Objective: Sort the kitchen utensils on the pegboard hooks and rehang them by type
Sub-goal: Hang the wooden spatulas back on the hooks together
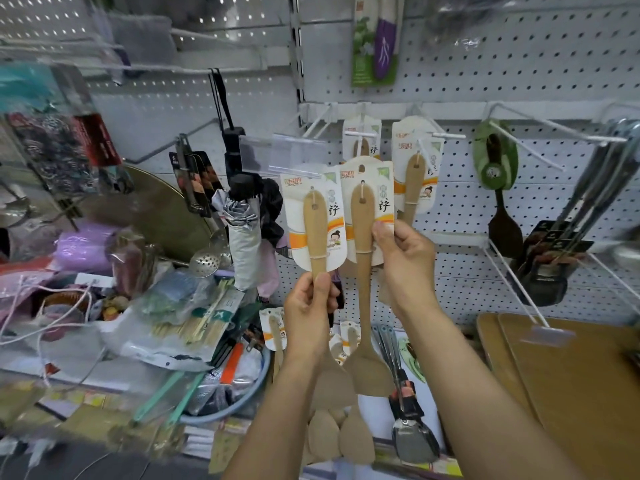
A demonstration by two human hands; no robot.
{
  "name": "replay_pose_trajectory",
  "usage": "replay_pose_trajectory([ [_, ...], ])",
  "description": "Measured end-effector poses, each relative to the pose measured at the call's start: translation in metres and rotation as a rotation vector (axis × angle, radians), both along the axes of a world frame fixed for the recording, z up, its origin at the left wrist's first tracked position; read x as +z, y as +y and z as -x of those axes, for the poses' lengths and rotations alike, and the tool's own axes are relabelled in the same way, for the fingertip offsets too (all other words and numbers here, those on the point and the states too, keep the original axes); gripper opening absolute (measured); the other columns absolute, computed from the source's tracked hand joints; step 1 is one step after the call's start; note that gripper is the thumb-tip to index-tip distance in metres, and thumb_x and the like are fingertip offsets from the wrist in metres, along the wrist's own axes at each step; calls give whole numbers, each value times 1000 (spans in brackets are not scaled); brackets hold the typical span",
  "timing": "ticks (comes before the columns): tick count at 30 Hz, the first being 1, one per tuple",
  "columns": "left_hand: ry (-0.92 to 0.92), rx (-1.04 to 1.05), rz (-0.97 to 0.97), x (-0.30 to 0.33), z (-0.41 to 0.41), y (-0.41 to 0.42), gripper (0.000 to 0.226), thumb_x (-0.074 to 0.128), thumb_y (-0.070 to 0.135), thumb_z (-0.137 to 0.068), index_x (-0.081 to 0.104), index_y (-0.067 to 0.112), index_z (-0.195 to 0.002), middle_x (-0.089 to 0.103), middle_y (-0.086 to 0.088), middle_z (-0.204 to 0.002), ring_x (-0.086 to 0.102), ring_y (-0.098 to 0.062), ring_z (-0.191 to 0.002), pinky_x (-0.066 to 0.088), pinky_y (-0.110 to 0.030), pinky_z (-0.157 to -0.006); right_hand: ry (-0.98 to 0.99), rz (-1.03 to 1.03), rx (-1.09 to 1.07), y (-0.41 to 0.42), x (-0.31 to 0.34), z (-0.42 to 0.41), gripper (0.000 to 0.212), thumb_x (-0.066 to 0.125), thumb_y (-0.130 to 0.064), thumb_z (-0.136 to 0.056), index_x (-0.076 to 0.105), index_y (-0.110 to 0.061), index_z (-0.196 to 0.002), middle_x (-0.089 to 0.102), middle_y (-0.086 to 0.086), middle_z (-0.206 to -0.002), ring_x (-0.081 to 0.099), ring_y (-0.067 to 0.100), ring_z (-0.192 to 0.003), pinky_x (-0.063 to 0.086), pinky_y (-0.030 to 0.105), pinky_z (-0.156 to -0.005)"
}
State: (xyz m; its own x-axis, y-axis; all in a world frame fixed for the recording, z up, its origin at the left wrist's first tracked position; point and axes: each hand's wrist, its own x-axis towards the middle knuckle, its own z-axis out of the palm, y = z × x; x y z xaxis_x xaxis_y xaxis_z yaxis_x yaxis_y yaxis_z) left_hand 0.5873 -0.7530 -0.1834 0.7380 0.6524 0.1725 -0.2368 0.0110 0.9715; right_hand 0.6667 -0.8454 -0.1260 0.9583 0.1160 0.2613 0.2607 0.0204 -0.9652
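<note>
- Left hand [310,308] is up in front of the pegboard [554,81], fingers and thumb wrapped round the handle of a carded wooden spatula [316,230] — card end up, blade hanging down behind the wrist.
- Right hand [405,258] is alongside, thumb and fingers pinching the card edge of a second wooden spatula [362,230]. This one hangs nearly upright too, its blade low between the two forearms.
- Both long axes run up and down, the hang-holes at the top of the cards.
- The relation that matters: the white hooks [360,134] carrying matching hung spatulas [414,181] sit just above and beyond the right hand, slightly right of both held cards. The right hand looks the nearer, so I'd expect its card to go on first.
- More wooden spatulas lie on the shelf [346,441] below, near the arms.
- Hard to make out: the left spatula's blade is mostly hidden by the forearm, and I can't tell how much room those hooks have left — the hanging cards overlap.
</note>
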Motion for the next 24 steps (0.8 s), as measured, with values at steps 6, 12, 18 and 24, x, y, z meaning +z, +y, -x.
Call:
replay_pose_trajectory([
  [6, 8, 13, -7, 0, -4, -1, 29, 50, 26, -99, 53, 7, -78, 53, 1, -67, 45, -14, -63, 41, -22, -61, 14, 9, 26, 1, 5, -8, 24, 56, -47, -86, 71, -29, -79, 72, -6, -75, 66, 24, -74, 55, 52, -80],
  [12, -1, 21, -18, -4, -9, -2, 31, 49, 28, -99, 50, 5, -78, 52, 6, -64, 44, -10, -61, 40, -16, -60, -8, -165, 62, 7, 8, -17, 26, 59, -14, -95, 68, -19, -71, 65, -13, -63, 56, 1, -61, 46, 18, -63],
  [18, 19, 37, 31, -1, -20, -9, 37, 36, 31, -104, 57, 5, -89, 44, 4, -66, 39, -10, -64, 36, -27, -66, 33, -154, 78, 10, 5, -33, 26, 59, -18, -95, 72, -23, -72, 70, -13, -69, 61, 1, -65, 50, 22, -69],
  [24, 2, 19, 117, 1, -31, -8, 43, 31, 36, -105, 66, 11, -100, 45, 2, -71, 39, -11, -65, 35, -27, -68, 30, -106, 71, 16, 7, -62, 22, 61, -20, -93, 72, -23, -75, 68, -15, -70, 58, 0, -65, 46, 21, -70],
])
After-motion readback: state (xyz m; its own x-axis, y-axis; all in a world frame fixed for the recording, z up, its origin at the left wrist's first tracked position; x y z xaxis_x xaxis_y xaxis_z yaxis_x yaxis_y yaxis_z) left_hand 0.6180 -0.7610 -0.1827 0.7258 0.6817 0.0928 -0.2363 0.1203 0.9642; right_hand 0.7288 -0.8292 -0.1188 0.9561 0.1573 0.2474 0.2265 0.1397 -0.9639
